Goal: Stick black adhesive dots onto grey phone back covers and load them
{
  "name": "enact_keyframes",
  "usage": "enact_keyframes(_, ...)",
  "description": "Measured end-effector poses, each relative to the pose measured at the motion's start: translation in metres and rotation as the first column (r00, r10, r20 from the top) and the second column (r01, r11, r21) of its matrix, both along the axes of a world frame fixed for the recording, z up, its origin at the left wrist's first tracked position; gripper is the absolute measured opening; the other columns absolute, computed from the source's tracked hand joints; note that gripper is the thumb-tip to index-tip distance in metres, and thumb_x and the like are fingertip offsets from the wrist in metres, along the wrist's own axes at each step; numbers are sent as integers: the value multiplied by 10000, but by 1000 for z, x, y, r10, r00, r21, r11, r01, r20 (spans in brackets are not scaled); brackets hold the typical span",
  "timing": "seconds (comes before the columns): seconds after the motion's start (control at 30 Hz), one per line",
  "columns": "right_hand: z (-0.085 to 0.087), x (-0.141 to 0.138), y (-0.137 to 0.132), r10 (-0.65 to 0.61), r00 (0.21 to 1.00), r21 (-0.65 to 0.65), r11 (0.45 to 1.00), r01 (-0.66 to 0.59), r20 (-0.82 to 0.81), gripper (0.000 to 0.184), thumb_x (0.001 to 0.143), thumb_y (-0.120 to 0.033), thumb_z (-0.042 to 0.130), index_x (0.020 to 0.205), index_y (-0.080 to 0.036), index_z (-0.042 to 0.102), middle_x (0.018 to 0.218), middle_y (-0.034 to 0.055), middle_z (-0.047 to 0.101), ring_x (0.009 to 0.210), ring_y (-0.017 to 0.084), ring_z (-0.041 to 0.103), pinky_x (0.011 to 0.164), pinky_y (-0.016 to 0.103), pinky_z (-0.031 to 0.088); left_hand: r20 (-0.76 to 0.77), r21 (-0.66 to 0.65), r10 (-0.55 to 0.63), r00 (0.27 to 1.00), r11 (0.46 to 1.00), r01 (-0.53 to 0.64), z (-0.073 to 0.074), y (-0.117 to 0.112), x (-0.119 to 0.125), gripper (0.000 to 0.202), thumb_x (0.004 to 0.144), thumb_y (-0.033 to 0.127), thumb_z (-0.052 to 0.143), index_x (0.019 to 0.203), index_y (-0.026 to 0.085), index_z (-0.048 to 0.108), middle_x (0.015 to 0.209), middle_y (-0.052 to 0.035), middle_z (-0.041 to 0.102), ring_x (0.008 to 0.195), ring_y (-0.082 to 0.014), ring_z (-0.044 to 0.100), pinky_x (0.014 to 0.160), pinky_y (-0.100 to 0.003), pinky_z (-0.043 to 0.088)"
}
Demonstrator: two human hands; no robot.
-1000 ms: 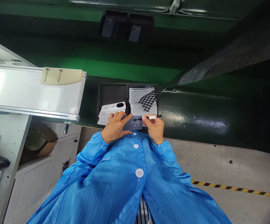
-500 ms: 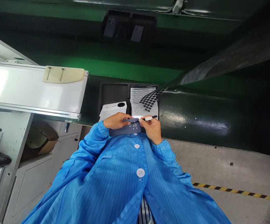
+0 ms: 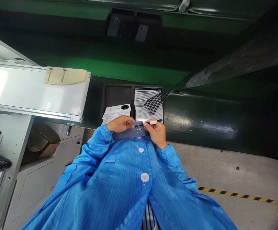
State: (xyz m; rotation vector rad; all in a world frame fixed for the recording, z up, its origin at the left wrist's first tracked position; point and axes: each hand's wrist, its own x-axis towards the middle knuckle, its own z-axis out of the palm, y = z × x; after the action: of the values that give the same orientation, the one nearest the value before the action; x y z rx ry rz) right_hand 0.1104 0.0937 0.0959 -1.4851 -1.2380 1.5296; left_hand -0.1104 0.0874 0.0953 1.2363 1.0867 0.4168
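Close to my blue coat, my left hand [image 3: 121, 124] is closed on a grey-blue phone back cover [image 3: 126, 134] with several small holes at its right end. My right hand [image 3: 157, 131] pinches a slim white pen-like tool [image 3: 153, 122] with a dark end pointing right. Its fingertips meet the cover's upper right corner, where the working tip is too small to make out. Just beyond my left hand lies a stack of white phone back covers [image 3: 116, 110], the top one bearing a black camera ring. Behind my right hand, a tight row of white covers [image 3: 141, 95] fills a compartment.
A sheet of round black stickers [image 3: 154, 103] lies over the row of covers. Both piles sit in a black tray [image 3: 103, 95] on the dark green bench [image 3: 201, 118]. A black tray [image 3: 130, 30] with grey covers stands farther back. A white machine surface [image 3: 33, 92] borders the left.
Both hands, the grey-blue cover and the tool keep almost the same position. The whole view has shifted very slightly.
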Motion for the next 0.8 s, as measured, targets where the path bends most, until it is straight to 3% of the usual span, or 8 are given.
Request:
enact_keyframes(0.6,2,-2,-3,-33,999,6,999,33,-32,420,652,-559,817,792,-188,679,598,-3,638,561,168,616,552,297,528,39,-4,-2,999,1000,2,0,0,-1,242,849,366,648,938,140,658,788,-30,706,656,-139,594,591,-235,432)
enact_keyframes(0.8,5,-2,-2,-30,999,8,1000,30,-34,392,662,-537,813,791,-194,677,592,-6,641,558,170,619,550,298,529,121,-90,40,992,996,-29,2,4,6,340,806,378,720,1044,139,681,871,-44,748,703,-142,643,630,-231,461)
